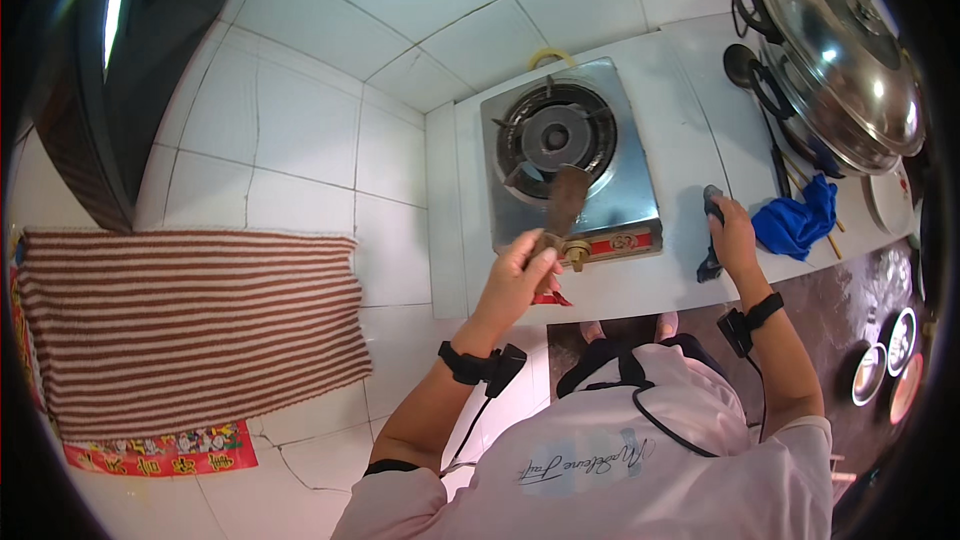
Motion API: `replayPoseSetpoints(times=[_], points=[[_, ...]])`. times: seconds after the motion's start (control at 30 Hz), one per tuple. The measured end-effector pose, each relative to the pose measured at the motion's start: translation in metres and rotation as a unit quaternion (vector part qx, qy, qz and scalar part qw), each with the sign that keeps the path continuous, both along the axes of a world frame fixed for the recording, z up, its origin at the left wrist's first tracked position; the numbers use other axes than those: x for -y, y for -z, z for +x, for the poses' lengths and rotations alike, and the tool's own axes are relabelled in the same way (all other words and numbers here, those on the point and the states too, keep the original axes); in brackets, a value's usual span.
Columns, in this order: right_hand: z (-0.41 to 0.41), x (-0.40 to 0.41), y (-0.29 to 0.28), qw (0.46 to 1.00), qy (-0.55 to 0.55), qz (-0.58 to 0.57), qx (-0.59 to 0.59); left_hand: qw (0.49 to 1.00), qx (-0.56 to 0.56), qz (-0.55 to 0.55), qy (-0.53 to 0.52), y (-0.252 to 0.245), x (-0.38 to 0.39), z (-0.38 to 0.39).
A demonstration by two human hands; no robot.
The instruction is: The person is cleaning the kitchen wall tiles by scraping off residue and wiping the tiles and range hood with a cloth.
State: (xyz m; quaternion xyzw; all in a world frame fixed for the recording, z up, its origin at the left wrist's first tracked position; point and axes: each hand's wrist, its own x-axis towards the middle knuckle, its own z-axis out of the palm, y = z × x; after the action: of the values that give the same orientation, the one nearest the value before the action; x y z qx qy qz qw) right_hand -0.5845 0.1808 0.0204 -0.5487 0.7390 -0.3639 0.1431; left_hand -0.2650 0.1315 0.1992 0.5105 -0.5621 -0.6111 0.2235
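My left hand [517, 270] grips the handle of a flat, brown-bladed scraper [570, 199], its blade over the front edge of a burner. The burner belongs to a single gas stove [637, 187] with a steel top, a brass-coloured knob [577, 253] and a red label strip. To the right of the stove, my right hand [735, 236] touches a crumpled dark rag [709, 266] on the white counter [679, 142]. The hand partly covers the rag, so whether its fingers are closed around it is hidden. A blue cloth [795, 219] lies beside that hand.
A lidded steel pot [840, 75] with black handles stands at the back right. Near it are a black ladle [741, 66], chopsticks [835, 246] and a white plate [890, 202]. Bowls [868, 375] sit on the dark floor. A striped towel [195, 322] hangs at left.
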Motion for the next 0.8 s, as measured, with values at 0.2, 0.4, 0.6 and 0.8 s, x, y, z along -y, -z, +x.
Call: replayPoseSetpoints(times=[0.2,0.4,0.6,0.8], points=[[0.022,-0.012,-0.003,0.973,-0.1,0.113,-0.177,0.992,0.015,-0.055,-0.114,-0.004,-0.001,0.058],[0.011,-0.024,0.007,0.959,-0.067,0.23,-0.153,0.941,0.153,-0.247,-0.174,-0.017,-0.01,0.138],[0.008,-0.01,-0.03,0.991,0.024,0.07,0.114,0.867,0.273,-0.375,-0.179,-0.055,-0.028,0.195],[0.143,0.056,-0.159,0.939,-0.114,0.001,0.325,0.792,0.358,-0.462,-0.176,-0.069,-0.055,0.26]])
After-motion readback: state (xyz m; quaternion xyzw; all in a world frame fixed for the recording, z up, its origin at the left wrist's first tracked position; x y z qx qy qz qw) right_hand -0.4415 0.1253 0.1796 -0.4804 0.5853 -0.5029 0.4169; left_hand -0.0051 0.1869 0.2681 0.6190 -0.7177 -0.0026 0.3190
